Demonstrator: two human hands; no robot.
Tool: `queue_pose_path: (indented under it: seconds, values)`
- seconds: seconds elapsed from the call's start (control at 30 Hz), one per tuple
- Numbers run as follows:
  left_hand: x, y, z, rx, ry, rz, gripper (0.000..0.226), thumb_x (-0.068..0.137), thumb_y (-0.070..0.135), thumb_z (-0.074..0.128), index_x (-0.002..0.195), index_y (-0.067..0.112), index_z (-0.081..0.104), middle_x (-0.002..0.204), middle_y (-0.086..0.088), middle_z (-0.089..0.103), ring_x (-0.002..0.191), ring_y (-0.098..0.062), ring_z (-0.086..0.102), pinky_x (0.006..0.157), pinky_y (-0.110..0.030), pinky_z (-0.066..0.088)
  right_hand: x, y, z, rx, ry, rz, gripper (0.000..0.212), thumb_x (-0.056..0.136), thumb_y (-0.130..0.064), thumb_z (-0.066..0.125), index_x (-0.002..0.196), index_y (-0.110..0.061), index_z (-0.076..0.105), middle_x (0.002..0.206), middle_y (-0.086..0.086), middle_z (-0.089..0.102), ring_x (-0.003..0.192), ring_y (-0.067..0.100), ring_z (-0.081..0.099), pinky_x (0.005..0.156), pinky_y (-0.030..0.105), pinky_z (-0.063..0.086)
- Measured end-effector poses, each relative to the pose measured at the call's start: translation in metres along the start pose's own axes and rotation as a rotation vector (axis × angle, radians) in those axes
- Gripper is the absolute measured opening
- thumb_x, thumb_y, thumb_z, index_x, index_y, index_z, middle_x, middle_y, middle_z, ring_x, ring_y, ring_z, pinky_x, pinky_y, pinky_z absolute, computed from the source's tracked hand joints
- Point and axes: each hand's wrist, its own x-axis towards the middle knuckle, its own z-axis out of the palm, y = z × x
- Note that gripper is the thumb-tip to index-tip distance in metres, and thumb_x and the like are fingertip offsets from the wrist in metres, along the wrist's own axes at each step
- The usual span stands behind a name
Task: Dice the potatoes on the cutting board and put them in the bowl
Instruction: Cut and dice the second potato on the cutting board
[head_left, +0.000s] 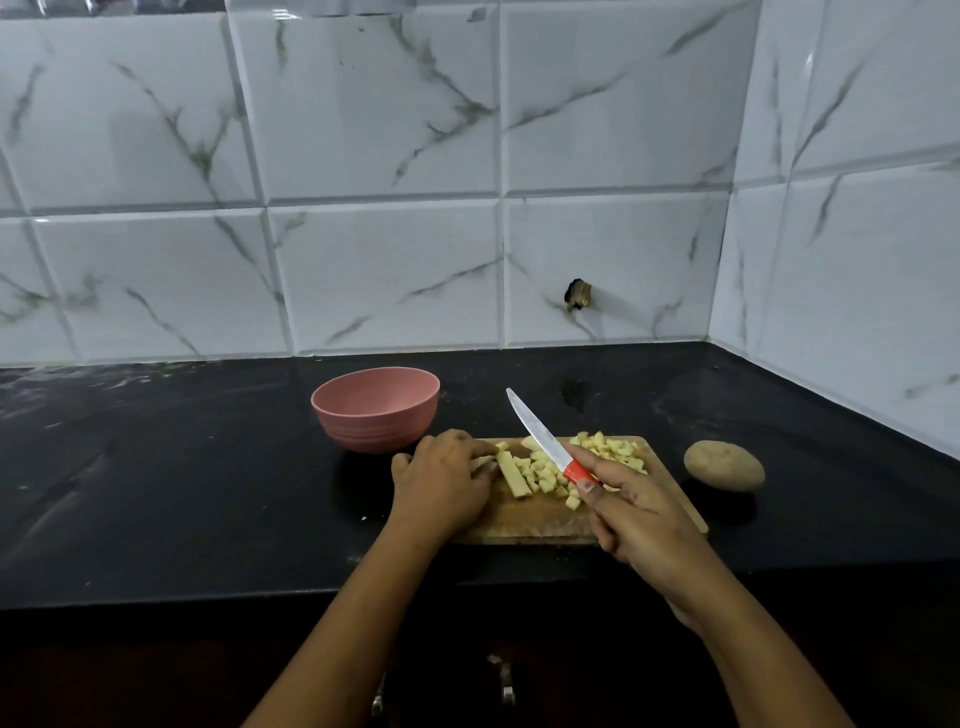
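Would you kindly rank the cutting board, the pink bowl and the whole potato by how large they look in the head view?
1. cutting board, largest.
2. pink bowl.
3. whole potato, smallest.
The pink bowl sits farther back, so it may look slightly smaller than it is.

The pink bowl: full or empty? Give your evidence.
Empty, as far as shows: the pink bowl has a bare inner wall, though its bottom is hidden. The diced potato lies on the cutting board.
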Motion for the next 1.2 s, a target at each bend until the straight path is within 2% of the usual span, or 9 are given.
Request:
queue_pose_path:
  seconds: [0.1, 0.2, 0.33, 0.47, 0.7, 0.83, 0.9, 1.0, 1.2]
  values:
    - [-0.002, 0.004, 0.002, -0.019, -0.122, 0.030, 0.051, 0.084, 0.068, 0.047, 0.130, 0.048, 0.049, 0.144, 0.011, 0.037, 0.132, -0.018, 0.030, 0.103, -0.043, 0.025, 0.001, 0.001, -0.001, 0.004, -0.004, 0.016, 0.036, 0.101, -0.016, 0.045, 0.128, -0.038, 0.055, 0.047, -0.011, 0.045, 0.047, 0.001, 0.038, 0.047, 0.013, 0.034]
    - [0.000, 0.003, 0.000, -0.019, -0.142, 0.050, 0.055, 0.077, 0.071, 0.055, 0.128, 0.052, 0.048, 0.143, 0.012, 0.036, 0.133, -0.017, 0.030, 0.104, -0.043, 0.026, 0.000, 0.001, -0.002, 0.019, -0.006, 0.022, 0.036, 0.101, -0.017, 0.045, 0.127, -0.040, 0.055, 0.048, -0.011, 0.043, 0.047, 0.001, 0.037, 0.047, 0.012, 0.032]
    - [0.015, -0.011, -0.001, -0.135, -0.181, 0.091, 0.048, 0.077, 0.057, 0.068, 0.122, 0.043, 0.059, 0.132, 0.011, 0.049, 0.122, -0.014, 0.045, 0.103, -0.041, 0.038, -0.003, -0.002, -0.003, 0.034, -0.008, 0.020, 0.035, 0.101, -0.017, 0.045, 0.125, -0.041, 0.056, 0.048, -0.008, 0.041, 0.046, 0.001, 0.036, 0.045, 0.012, 0.031]
    - [0.025, -0.028, -0.006, -0.256, -0.208, 0.196, 0.035, 0.083, 0.031, 0.073, 0.117, 0.033, 0.066, 0.113, 0.009, 0.059, 0.099, -0.009, 0.056, 0.093, -0.026, 0.047, -0.004, -0.005, -0.003, 0.062, -0.012, 0.021, 0.035, 0.101, -0.016, 0.045, 0.125, -0.039, 0.056, 0.048, -0.008, 0.040, 0.045, 0.001, 0.035, 0.044, 0.011, 0.030]
    - [0.031, -0.033, -0.006, -0.171, -0.123, 0.243, 0.031, 0.091, 0.012, 0.060, 0.117, 0.027, 0.067, 0.117, 0.004, 0.061, 0.103, -0.009, 0.055, 0.093, -0.023, 0.044, -0.005, -0.007, -0.003, 0.073, -0.015, 0.025, 0.035, 0.100, -0.017, 0.046, 0.125, -0.039, 0.057, 0.051, -0.002, 0.037, 0.045, 0.001, 0.035, 0.043, 0.012, 0.029]
    - [0.026, -0.027, -0.005, -0.062, -0.008, 0.226, 0.027, 0.092, 0.028, 0.058, 0.117, 0.035, 0.064, 0.120, 0.011, 0.056, 0.114, -0.011, 0.046, 0.098, -0.026, 0.037, -0.006, -0.007, -0.004, 0.063, -0.013, 0.020, 0.034, 0.101, -0.017, 0.046, 0.124, -0.040, 0.057, 0.051, -0.003, 0.039, 0.045, 0.001, 0.036, 0.043, 0.012, 0.030]
    - [0.019, -0.018, -0.003, -0.100, 0.073, 0.136, 0.022, 0.090, 0.042, 0.059, 0.107, 0.032, 0.068, 0.114, 0.009, 0.056, 0.111, -0.012, 0.045, 0.094, -0.028, 0.040, -0.005, -0.007, -0.004, 0.054, -0.018, 0.023, 0.034, 0.101, -0.018, 0.046, 0.124, -0.042, 0.056, 0.052, -0.002, 0.040, 0.046, 0.001, 0.036, 0.043, 0.012, 0.031]
    - [0.011, 0.001, 0.002, -0.149, 0.045, 0.002, 0.038, 0.079, 0.062, 0.062, 0.096, 0.029, 0.070, 0.101, 0.007, 0.058, 0.098, -0.013, 0.054, 0.083, -0.032, 0.049, -0.003, -0.006, -0.004, 0.037, -0.018, 0.039, 0.035, 0.101, -0.019, 0.046, 0.125, -0.042, 0.055, 0.053, -0.001, 0.041, 0.047, 0.002, 0.037, 0.044, 0.012, 0.031]
    - [0.004, 0.007, 0.011, -0.239, 0.029, -0.046, 0.023, 0.080, 0.048, 0.070, 0.095, 0.030, 0.071, 0.092, 0.013, 0.067, 0.090, -0.006, 0.061, 0.082, -0.032, 0.052, -0.004, -0.005, -0.004, 0.036, -0.013, 0.038, 0.036, 0.101, -0.017, 0.047, 0.127, -0.039, 0.056, 0.050, -0.005, 0.042, 0.047, 0.002, 0.038, 0.043, 0.012, 0.031]
